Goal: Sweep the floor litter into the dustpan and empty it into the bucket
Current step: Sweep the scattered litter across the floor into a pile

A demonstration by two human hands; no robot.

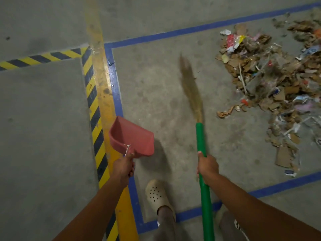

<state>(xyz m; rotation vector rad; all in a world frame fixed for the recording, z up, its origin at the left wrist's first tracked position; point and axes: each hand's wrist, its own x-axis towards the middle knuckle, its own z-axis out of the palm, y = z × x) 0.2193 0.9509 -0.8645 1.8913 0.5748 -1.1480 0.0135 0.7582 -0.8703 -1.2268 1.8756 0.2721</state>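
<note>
My left hand (123, 166) grips the handle of a red dustpan (132, 136), which hangs empty above the floor beside the blue line. My right hand (207, 166) grips the green handle of a broom (202, 141); its brown bristles (190, 87) point away from me, blurred, over bare concrete. A heap of litter (271, 79), made of torn cardboard, wrappers and plastic scraps, lies on the floor at the right, apart from the bristles. No bucket is in view.
Blue tape (114, 80) outlines a rectangle on the concrete. A yellow stripe (102, 80) and black-and-yellow hazard tape (92, 94) run along its left. My left foot in a beige clog (156, 195) stands inside the rectangle near its corner.
</note>
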